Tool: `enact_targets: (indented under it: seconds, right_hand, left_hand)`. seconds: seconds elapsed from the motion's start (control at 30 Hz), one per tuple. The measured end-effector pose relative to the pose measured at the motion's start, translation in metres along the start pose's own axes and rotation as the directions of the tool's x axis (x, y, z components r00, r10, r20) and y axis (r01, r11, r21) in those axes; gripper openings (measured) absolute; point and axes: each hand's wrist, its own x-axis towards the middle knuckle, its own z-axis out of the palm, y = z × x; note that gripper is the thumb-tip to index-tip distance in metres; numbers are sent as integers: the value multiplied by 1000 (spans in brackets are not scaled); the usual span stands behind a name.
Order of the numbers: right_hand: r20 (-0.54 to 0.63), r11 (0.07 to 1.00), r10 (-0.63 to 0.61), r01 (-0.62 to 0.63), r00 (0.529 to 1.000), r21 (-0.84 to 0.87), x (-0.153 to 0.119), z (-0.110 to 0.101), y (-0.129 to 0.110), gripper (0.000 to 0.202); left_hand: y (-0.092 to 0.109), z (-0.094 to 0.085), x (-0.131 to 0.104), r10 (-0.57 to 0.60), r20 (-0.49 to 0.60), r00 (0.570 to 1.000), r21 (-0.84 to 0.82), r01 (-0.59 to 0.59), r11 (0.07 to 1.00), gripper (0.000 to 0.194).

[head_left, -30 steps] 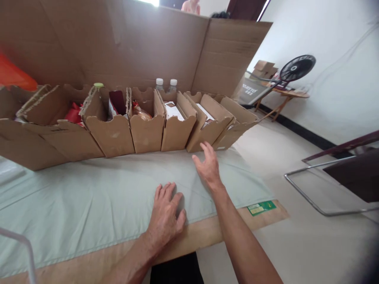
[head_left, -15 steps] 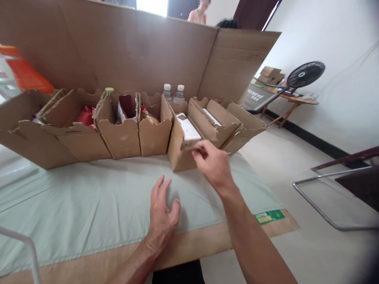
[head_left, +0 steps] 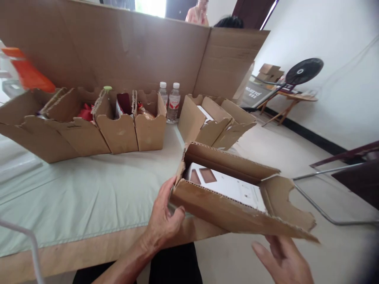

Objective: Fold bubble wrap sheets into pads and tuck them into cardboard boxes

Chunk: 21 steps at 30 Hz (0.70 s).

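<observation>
right hand: below the right end of the carton, thumb apart, fingers partly hidden behind it; whether they grasp, one cannot tell.
left hand: fingers against the carton's left end, thumb spread away; whether they grip cannot be told either.
carton: open-topped, tilted, between both hands at the near edge of the table, its right end out over the floor.
white box: lies lengthwise inside the carton.
cloth: pale green, wrinkled, over the table.
bins: cardboard, four at left, two at right, a gap between.
bottles: two, white-capped, upright behind that gap.
panel: brown cardboard, standing behind everything on the table.
</observation>
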Motion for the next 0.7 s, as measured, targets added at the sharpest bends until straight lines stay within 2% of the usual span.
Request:
enact_targets:
  seconds: [0.07,0.13,0.2,0.3,0.37,0.43,0.53,0.63,0.7]
  right_hand:
    - [43,1000,-12,11,999,10,8,31,-17,53]
    - [94,997,-67,64,993,37,24,63,-42,41]
    - [171,987,-151,139,974,80,45,98,-66,32]
    - [310,961,-265,222,913,167,77,158,-97,29]
    - [353,949,-300,238,886,208,95,195,-110,35]
    - [359,951,-291,225,887,214,105,221,-117,42]
    - [357,966,-254,214,899,148,101,230,-112,45]
    - [320,966,-250,259,914,15,80,213,-93,49]
    - [286,954,-255,289,924,-83,64,202,-79,47]
  left_hand:
    - [0,-6,-3,-20,-119,993,17,23,1000,58]
    - [2,-24,0,-27,-238,971,54,41,998,52]
    - [6,-53,9,6,-330,944,105,30,994,47]
    - [8,-104,32,73,-432,899,178,6,984,47]
    - [4,-133,48,73,-448,891,230,36,973,48]
    - [-4,-150,58,42,-440,897,284,95,954,48]
    - [-14,-158,59,-7,-451,893,324,172,930,49]
    - [-12,-158,46,-20,-490,872,351,218,910,58]
    - [-6,-163,34,1,-483,875,398,218,891,64]
